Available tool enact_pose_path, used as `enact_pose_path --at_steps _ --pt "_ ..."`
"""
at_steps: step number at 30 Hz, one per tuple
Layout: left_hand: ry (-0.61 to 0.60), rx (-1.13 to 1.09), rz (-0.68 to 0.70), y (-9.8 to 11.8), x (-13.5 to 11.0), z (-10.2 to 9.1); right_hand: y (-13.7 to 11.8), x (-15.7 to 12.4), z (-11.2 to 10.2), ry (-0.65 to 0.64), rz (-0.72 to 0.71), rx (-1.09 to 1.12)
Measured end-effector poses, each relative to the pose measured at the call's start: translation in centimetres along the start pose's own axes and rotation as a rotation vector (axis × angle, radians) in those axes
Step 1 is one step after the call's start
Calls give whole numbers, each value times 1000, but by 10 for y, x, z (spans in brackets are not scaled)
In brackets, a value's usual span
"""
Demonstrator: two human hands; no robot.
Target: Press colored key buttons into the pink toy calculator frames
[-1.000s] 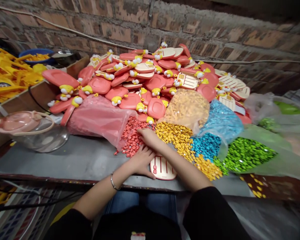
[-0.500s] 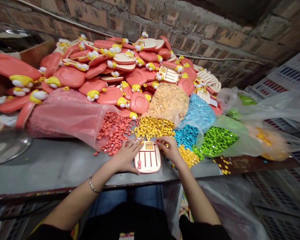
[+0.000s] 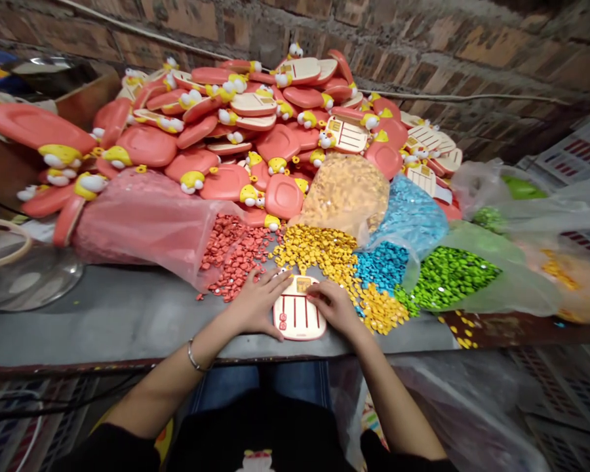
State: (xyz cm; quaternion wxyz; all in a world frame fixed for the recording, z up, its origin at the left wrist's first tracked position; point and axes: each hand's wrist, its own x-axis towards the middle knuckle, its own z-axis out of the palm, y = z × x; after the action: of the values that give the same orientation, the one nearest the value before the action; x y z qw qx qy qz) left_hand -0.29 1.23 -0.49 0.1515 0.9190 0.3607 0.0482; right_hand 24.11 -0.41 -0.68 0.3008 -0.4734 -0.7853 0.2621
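A cream toy board (image 3: 299,320) with a red edge, several red slots and a small gold panel lies flat on the table. Two red pieces (image 3: 282,321) sit in its leftmost slot. My left hand (image 3: 255,303) holds the board's left side, fingers stretched toward its top and thumb at the lower edge. Over the upper right of the slots, my right hand (image 3: 335,308) has its fingertips pinched together; anything between them is hidden. Just beyond the board are loose red pieces (image 3: 233,255) and yellow pieces (image 3: 319,248).
Many red-backed toy boards (image 3: 282,196) are heaped against the brick wall (image 3: 413,46). Open bags spill blue pieces (image 3: 381,265) and green pieces (image 3: 455,275) at the right. A pink bag (image 3: 142,223) and a clear lid (image 3: 34,282) are at the left.
My right hand has moved from the board's top right corner down and inward over the slots. My left hand stays on the board. The whole view has shifted slightly.
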Motion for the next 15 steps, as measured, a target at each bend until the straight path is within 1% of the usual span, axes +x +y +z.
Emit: enact_pose_path --at_steps 2,4,5,7,9,11,12,13,15 --pt "-5 -6 -3 -1 0 1 -7 8 13 20 49 32" --pt "-4 -7 -2 -1 0 3 -16 17 27 28 63 33" --pt "-1 -6 0 -2 0 4 -21 20 32 21 59 25" --pt "7 -4 6 -3 0 4 -30 23 36 -38 36 22" --pt "12 -2 11 -4 0 5 -34 21 31 -147 6 81" --pt "11 1 13 -4 0 4 -33 19 20 -268 -17 189" --pt "8 1 14 -3 0 4 -31 20 14 -288 -19 229" --pt "6 2 15 -3 0 3 -28 22 9 -270 -10 246" --pt "-3 3 14 -1 0 1 -20 36 2 -152 28 201"
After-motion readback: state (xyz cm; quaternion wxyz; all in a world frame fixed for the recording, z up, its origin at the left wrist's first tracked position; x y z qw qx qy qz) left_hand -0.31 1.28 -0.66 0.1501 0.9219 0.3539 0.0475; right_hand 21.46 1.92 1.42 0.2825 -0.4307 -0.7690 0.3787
